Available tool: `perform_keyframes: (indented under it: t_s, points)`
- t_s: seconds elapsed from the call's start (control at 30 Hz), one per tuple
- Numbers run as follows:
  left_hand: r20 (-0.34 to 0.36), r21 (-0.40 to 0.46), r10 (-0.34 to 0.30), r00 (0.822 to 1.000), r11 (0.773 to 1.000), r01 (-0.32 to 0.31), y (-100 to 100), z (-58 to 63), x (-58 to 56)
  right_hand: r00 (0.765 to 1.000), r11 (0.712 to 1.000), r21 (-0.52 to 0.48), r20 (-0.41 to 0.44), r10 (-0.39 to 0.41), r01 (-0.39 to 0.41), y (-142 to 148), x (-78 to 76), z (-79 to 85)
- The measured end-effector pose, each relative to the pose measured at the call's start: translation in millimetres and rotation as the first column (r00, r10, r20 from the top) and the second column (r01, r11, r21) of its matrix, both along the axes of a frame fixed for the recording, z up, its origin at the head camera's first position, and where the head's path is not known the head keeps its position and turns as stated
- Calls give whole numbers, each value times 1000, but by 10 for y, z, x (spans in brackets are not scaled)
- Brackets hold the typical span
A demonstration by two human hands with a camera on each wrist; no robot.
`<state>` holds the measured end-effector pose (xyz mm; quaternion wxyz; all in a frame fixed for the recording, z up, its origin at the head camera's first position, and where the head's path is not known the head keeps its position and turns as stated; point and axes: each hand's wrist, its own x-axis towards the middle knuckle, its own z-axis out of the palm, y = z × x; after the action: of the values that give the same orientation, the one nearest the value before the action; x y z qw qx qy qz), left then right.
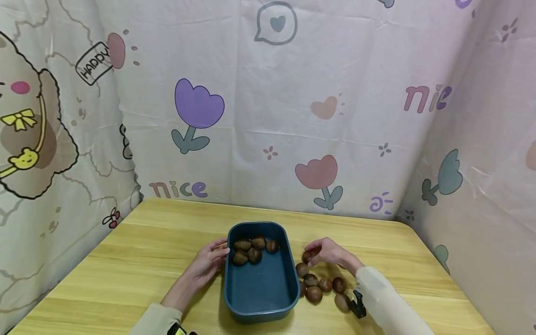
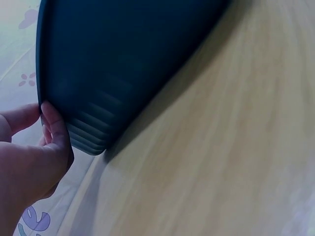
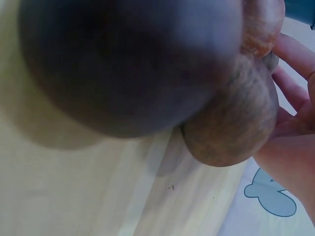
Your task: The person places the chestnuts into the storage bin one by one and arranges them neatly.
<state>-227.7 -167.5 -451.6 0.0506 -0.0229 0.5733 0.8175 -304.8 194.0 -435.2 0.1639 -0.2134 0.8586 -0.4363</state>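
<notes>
A deep dark-blue plastic container (image 1: 260, 291) stands on the table with several brown chestnuts (image 1: 254, 255) lying at its far end. My left hand (image 1: 208, 261) pinches its left rim between thumb and fingers; in the left wrist view this hand (image 2: 37, 147) grips the edge of the container (image 2: 113, 59). To the right of the container, my right hand (image 1: 328, 253) holds a chestnut (image 1: 309, 256) with its fingertips, partly hidden by the fingers. Several loose chestnuts (image 1: 313, 294) lie below that hand. Close to the right wrist camera, a blurred chestnut (image 3: 128, 64) covers much of the view.
The light wooden table (image 1: 167, 223) reaches back to a printed cloth (image 1: 268, 93) hung behind it and along both sides. A black wrist strap piece (image 1: 358, 304) on the right sleeve sits right beside the outermost chestnut (image 1: 342, 302).
</notes>
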Motion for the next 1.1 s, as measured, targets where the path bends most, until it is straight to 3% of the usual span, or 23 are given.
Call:
perform_keyframes:
  t_s: [0.37,0.63,0.87,1.1]
  points:
    - [2,6,3,1000,1000,-3,4,19,10,1000,999,-42,25,-20,21,89,-14,2]
    - [6,10,3,1000,1000,-3,-6,16,16,998,997,-43,-13,-63,63,74,-25,21]
    - [2,10,3,1000,1000,-3,-4,19,25,997,990,-111,20,-80,82,-5,-3,136]
    - [-3,4,2,1000,1000,-2,-3,19,25,996,987,-130,-1,-92,91,-127,35,276]
